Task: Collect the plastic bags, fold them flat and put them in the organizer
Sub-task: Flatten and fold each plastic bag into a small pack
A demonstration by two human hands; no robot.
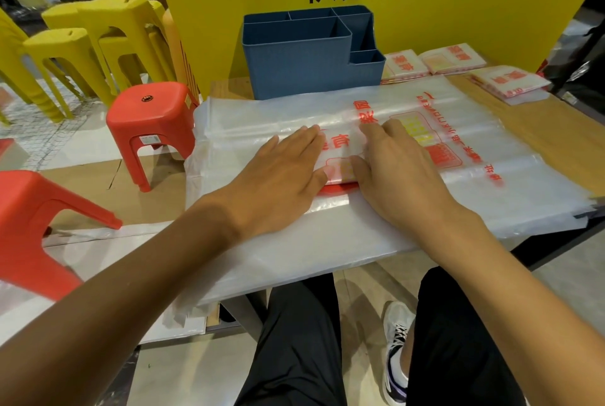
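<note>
So the bag being folded [340,160] is down to a small packet, sitting mid-table on top of a big stack of flat, unfolded bags [327,242]. Both hands are pressing it flat: left hand [278,183] with fingers straight on its left side, right hand [399,173] flat on the right side, thumb tucked against the packet's edge. Neither grip is really closed on anything, just palms down. The blue organizer [311,58] at the far edge of the table looks empty from here, all compartments bare as far as I can see. A few folded packets [435,62] lie far right, just beside it. My read: early days. Some folding done, nothing filed yet, and a thick stack left.
</note>
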